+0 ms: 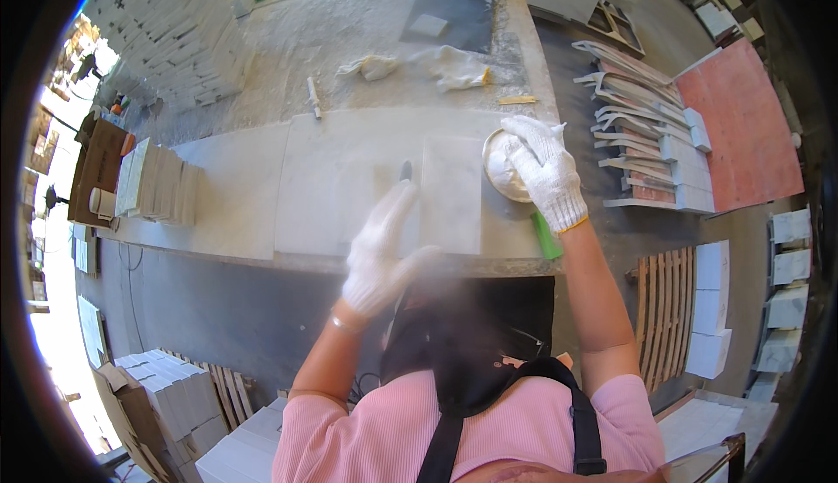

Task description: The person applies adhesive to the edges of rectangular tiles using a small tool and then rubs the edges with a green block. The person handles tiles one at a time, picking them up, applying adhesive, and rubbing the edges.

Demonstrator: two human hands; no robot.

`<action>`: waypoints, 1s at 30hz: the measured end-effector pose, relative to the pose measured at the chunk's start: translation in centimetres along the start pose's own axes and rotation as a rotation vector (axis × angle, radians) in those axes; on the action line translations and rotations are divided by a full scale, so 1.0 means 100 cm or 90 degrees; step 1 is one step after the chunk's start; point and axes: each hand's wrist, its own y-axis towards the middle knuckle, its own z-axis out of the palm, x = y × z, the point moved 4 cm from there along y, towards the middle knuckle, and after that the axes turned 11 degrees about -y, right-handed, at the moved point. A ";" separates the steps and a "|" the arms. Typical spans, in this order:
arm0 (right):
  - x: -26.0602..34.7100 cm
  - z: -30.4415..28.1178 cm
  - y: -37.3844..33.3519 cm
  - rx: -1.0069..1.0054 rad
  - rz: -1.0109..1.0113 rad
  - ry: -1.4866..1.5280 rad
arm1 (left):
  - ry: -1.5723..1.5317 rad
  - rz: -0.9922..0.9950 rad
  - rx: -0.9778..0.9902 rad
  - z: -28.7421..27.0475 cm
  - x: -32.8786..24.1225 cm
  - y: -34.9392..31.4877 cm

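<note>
My left hand (375, 251), in a white knit glove, hovers over the pale stone slab (451, 195) near the worktable's front edge. Its fingers are stretched out and its thumb points aside; motion blurs it. At its forefinger's end shows a small dark tip (406, 170), too small to name. My right hand (550, 169), gloved alike, is bent over a round white dish (497, 169) at the table's right end. Its fingers are close together, and whatever lies under them is hidden. Beside that wrist a green strip-like thing (547, 236) sits at the table edge.
White gloves (449, 68) and a white stick-like thing (313, 97) lie further back on the table (288, 55). Stacked stone tiles (157, 184) stand at its left end. Right of the table, a red board (738, 125) adjoins a rack of pale strips.
</note>
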 end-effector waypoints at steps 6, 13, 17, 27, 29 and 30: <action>-0.031 -0.045 -0.037 0.146 0.121 -0.365 | -0.007 0.021 0.018 0.020 -0.008 0.014; -0.055 -0.037 -0.057 0.355 0.267 -0.378 | 0.255 0.084 0.080 0.014 -0.017 0.028; -0.060 -0.028 -0.062 0.372 0.278 -0.357 | 0.370 0.166 0.160 0.013 -0.021 0.060; -0.073 -0.023 -0.072 0.299 0.250 -0.307 | 0.312 0.271 0.176 0.028 -0.042 0.057; -0.073 -0.028 -0.072 0.270 0.248 -0.271 | 0.296 0.278 0.178 0.028 -0.046 0.053; -0.074 -0.031 -0.072 0.256 0.267 -0.261 | 0.309 0.269 0.157 0.027 -0.047 0.055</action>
